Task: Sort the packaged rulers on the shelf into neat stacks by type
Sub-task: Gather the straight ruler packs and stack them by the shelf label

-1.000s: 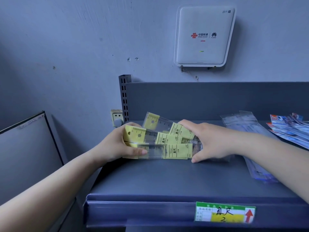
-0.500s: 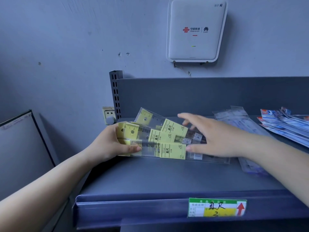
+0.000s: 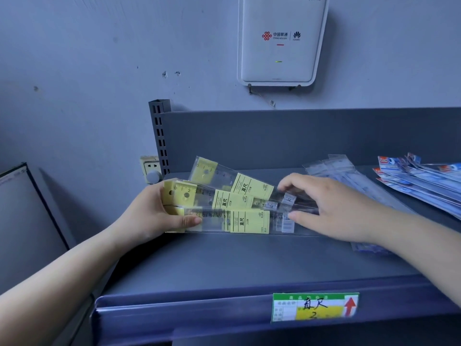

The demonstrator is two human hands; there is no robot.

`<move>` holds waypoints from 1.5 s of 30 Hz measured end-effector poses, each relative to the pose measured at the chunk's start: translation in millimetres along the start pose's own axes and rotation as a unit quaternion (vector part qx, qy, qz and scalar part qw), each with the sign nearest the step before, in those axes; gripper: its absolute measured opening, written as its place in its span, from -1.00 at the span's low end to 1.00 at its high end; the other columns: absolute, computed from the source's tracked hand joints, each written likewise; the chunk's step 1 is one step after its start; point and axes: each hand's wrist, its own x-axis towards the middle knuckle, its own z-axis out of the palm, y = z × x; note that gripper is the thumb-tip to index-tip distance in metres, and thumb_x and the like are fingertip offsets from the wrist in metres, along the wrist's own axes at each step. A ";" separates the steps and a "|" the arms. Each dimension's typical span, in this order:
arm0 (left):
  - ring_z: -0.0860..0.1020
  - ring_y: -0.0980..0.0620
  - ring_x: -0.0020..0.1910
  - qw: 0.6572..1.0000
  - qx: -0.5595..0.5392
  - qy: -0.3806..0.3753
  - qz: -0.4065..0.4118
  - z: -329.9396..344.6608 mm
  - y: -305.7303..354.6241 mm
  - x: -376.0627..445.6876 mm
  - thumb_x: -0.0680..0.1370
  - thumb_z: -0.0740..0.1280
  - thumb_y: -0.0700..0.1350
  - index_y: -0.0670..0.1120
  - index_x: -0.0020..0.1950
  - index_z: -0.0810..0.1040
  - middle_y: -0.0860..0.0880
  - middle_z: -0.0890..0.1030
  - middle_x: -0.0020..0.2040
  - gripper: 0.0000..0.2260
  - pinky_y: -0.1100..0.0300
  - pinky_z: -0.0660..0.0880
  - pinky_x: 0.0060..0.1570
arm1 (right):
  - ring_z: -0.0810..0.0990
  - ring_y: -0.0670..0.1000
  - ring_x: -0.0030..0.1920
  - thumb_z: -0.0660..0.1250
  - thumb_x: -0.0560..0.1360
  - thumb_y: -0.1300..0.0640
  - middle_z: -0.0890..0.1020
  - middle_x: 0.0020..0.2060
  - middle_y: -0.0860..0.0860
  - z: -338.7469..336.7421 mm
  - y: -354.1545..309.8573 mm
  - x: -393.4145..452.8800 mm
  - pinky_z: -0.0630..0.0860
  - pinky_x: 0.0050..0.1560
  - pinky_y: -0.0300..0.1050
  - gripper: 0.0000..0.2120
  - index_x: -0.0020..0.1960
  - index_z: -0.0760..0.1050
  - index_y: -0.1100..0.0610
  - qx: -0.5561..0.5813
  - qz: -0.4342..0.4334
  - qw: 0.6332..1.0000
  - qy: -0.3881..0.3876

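Several clear rulers with yellow labels (image 3: 239, 206) lie fanned out on the grey shelf (image 3: 249, 260). My left hand (image 3: 152, 216) grips their left ends, thumb across the front ruler. My right hand (image 3: 331, 208) rests at their right ends with fingers spread; the fingertips touch the rulers' clear ends. The fan is uneven, and the back ruler tilts up to the left.
A pile of clear-packaged rulers (image 3: 349, 178) lies behind my right hand. Blue and red packaged rulers (image 3: 421, 181) are heaped at the far right. A price tag (image 3: 314, 307) sits on the shelf lip. A white router (image 3: 279, 41) hangs on the wall, with a socket (image 3: 151, 168) at the left.
My right hand let go of the rulers' middle and slid right to their ends, fingers now spread. The left hand kept its grip. The camera moved closer.
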 end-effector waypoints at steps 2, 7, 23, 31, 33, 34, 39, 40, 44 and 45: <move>0.64 0.16 -0.22 1.000 0.012 0.005 -0.003 0.6 0.1 0.1 0.22 0.56 -0.25 -0.13 -0.01 0.56 0.07 0.71 -0.19 -0.62 0.36 0.55 -0.15 | 0.49 -0.11 0.09 0.20 0.55 0.06 0.44 0.20 -0.25 2.5 -10.0 0.6 0.42 0.13 -0.07 -0.68 0.26 0.25 -0.17 -0.021 -0.026 0.999 0.006; 0.62 0.15 -0.21 0.998 0.055 0.013 0.008 -2.6 2.5 -1.9 0.18 0.57 -0.10 -0.14 0.00 0.59 -0.08 0.69 -0.10 -0.57 0.31 0.53 -0.09 | 0.28 -0.12 0.39 0.06 0.59 -0.07 0.16 0.46 -0.26 -2.2 -18.1 8.9 0.32 0.28 -0.13 -0.44 0.49 -0.15 -0.21 -0.110 -0.048 0.992 -0.041; 0.64 0.14 -0.18 0.998 0.059 0.009 0.003 -0.7 5.7 -4.1 0.28 0.55 -0.31 -0.09 -0.01 0.58 0.06 0.69 -0.15 -0.65 0.33 0.55 -0.09 | 0.22 -0.12 0.37 0.13 0.51 -0.23 0.14 0.42 -0.22 8.0 -20.2 1.3 0.17 0.30 -0.22 -0.23 0.46 -0.36 -0.18 -0.143 -0.026 0.988 -0.056; 0.64 0.05 -0.02 0.999 0.038 0.033 0.021 -0.3 2.9 -5.3 0.16 0.56 -0.16 -0.04 0.15 0.43 -0.03 0.66 0.00 -0.39 0.15 0.56 0.07 | 0.23 -0.12 0.37 0.26 0.50 -0.12 0.11 0.44 -0.20 17.5 -45.4 24.5 0.23 0.26 -0.21 -0.18 0.49 -0.28 -0.16 -0.034 -0.057 0.997 -0.028; 0.63 0.06 -0.01 0.998 0.040 0.039 0.026 -0.3 1.1 -6.5 0.16 0.56 -0.14 0.02 0.16 0.41 0.02 0.65 0.01 -0.37 0.14 0.56 0.07 | 0.27 -0.12 0.30 0.25 0.52 -0.07 0.16 0.38 -0.19 19.0 -47.2 26.2 0.27 0.21 -0.20 -0.24 0.49 -0.22 -0.17 -0.050 -0.078 0.995 -0.032; 0.63 0.05 0.00 0.998 0.041 0.041 0.026 -0.3 1.0 -7.2 0.16 0.56 -0.13 0.05 0.17 0.39 0.05 0.65 0.01 -0.36 0.15 0.56 0.07 | 0.29 -0.12 0.27 0.24 0.53 -0.05 0.16 0.35 -0.20 20.0 -47.5 26.3 0.27 0.19 -0.20 -0.27 0.48 -0.19 -0.19 -0.056 -0.086 0.994 -0.037; 0.63 0.06 0.03 0.998 0.028 0.033 0.036 -0.6 1.2 -8.2 0.20 0.57 -0.20 0.04 0.14 0.40 0.05 0.64 0.04 -0.40 0.20 0.55 0.06 | 0.32 -0.12 0.25 0.27 0.51 0.00 0.21 0.32 -0.24 20.9 -47.0 27.3 0.25 0.09 -0.24 -0.36 0.44 -0.04 -0.16 -0.036 -0.071 0.997 -0.020; 0.63 0.07 0.03 0.999 0.023 0.030 0.037 -0.7 1.6 -8.1 0.21 0.58 -0.21 0.03 0.14 0.41 0.05 0.64 0.05 -0.41 0.23 0.55 0.06 | 0.34 -0.10 0.24 0.26 0.52 -0.01 0.21 0.32 -0.22 21.4 -47.0 27.9 0.26 0.09 -0.22 -0.36 0.45 -0.05 -0.14 -0.046 -0.072 0.996 -0.021; 0.60 0.22 -0.05 0.998 0.009 0.033 0.051 0.3 1.5 -6.7 0.25 0.58 -0.29 0.05 0.16 0.38 0.08 0.61 0.00 -0.39 0.40 0.49 -0.02 | 0.40 -0.04 0.22 0.19 0.55 0.04 0.23 0.31 -0.23 21.8 -52.0 28.9 0.36 0.11 -0.12 -0.48 0.38 0.00 -0.20 -0.030 -0.081 0.996 -0.004; 0.58 0.26 -0.14 0.998 0.016 0.033 0.049 0.2 1.3 -6.5 0.26 0.57 -0.30 0.04 0.17 0.37 0.11 0.59 -0.07 -0.39 0.43 0.47 -0.07 | 0.41 -0.03 0.23 0.16 0.57 0.05 0.23 0.33 -0.23 21.6 -53.5 29.4 0.37 0.14 -0.10 -0.50 0.39 0.00 -0.21 -0.043 -0.090 0.995 -0.003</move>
